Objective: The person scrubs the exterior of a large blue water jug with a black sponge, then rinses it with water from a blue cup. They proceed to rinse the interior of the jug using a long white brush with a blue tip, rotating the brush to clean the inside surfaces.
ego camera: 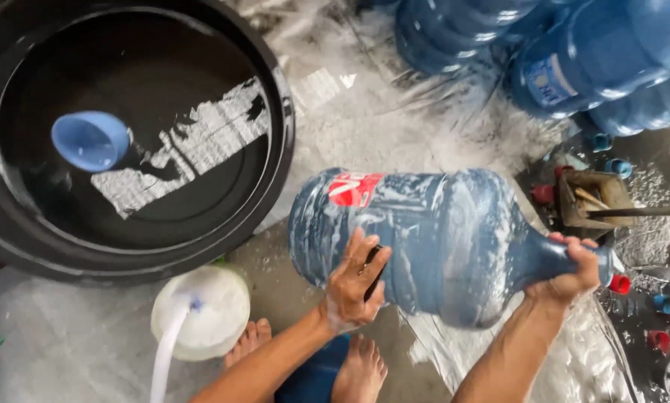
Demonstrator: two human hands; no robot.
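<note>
Left hand presses a dark scrubber flat against the soapy blue water jug; right hand clamps the neck, holding it sideways, off the wet floor. Beyond the left hand, a black tub floats a blue scoop.

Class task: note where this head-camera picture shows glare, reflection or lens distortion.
Head view: bright sky reflection streaks the water in the black tub; soap film and glare whiten the blue jug; wide-angle lens curves the tub rim; stacked jugs gleam at top.
</note>
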